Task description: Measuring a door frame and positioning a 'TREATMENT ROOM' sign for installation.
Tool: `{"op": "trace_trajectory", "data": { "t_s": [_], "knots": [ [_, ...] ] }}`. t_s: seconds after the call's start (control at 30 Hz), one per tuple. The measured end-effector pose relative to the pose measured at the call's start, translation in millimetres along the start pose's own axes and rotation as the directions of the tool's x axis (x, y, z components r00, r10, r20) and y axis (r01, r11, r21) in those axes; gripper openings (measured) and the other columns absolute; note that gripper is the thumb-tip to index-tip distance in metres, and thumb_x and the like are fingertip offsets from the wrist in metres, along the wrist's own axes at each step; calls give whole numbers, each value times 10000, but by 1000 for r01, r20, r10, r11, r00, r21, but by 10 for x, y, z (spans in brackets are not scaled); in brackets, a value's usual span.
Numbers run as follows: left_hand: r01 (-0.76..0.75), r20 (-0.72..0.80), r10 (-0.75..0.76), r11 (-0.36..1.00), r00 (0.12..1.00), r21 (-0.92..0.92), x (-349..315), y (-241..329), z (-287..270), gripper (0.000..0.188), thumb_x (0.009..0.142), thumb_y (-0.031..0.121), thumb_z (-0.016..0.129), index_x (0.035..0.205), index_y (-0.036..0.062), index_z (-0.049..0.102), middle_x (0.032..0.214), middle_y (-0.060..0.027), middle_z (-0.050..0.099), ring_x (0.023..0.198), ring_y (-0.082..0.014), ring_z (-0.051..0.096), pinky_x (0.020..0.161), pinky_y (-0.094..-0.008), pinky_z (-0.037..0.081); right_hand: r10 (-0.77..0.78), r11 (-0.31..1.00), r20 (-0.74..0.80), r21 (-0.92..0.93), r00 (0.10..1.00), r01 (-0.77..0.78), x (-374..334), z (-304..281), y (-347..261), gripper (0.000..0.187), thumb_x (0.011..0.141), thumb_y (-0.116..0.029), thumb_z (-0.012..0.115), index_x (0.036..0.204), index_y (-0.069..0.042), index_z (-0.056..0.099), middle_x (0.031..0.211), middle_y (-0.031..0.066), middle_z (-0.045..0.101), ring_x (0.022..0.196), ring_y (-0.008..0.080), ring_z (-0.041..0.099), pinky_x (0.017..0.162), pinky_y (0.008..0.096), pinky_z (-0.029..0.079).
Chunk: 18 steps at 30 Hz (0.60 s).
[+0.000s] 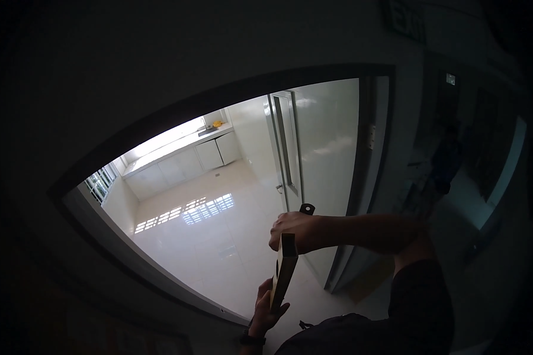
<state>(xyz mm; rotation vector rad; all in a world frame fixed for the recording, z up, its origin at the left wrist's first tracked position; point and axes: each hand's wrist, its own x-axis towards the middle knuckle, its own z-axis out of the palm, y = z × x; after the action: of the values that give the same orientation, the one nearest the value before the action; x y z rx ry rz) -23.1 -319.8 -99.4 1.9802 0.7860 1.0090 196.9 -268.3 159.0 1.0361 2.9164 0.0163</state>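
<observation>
- Doorframe (219, 98), dark, tiled floor (189, 254) gleaming beyond.
- Pale door (328, 154), swung open.
- White counter (177, 168), far side.
- Now long bar (285, 266), tilted, low in front!
- Right hand (293, 229), clenched behind its upper end.
- Left hand (263, 310), apart, clasping the lower end.
- Black handle (308, 208), poking out of right hand.

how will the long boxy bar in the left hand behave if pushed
The bar is probably stiff, given its straight edges. Flat sides suggest sliding over rolling. Being long and narrow, it might tip stood on end.
</observation>
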Motion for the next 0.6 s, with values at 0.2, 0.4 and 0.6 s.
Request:
{"op": "trace_trajectory", "data": {
  "t_s": [0.2,0.4,0.6],
  "knots": [
    [-69,108,60,995,992,78,112,147,173,473,720,211,822,1103,10,629,1196,-177,499,1127,-369,501,934,-450,466,20,979,312,-200,950,45,200,-68,-161,178,787,-232,751,780,-54,731,728,71,694,721,219,690,618,362,544],
    [-15,112,7,998,994,64,66,79,462,377,720,127,782,1010,-15,588,1055,-198,542,999,-397,551,835,-448,488,-197,936,224,-246,954,251,235,108,-242,243,727,-297,827,768,-78,732,834,41,695,885,183,612,839,305,491],
    [64,-107,-53,992,993,106,-274,-511,712,434,712,128,782,1067,-8,575,1085,-208,552,1027,-418,519,900,-501,437,-309,827,-326,372,893,422,-240,-355,-170,212,860,-186,751,1001,-51,668,945,82,640,894,196,653,798,348,579]
  ]
}}
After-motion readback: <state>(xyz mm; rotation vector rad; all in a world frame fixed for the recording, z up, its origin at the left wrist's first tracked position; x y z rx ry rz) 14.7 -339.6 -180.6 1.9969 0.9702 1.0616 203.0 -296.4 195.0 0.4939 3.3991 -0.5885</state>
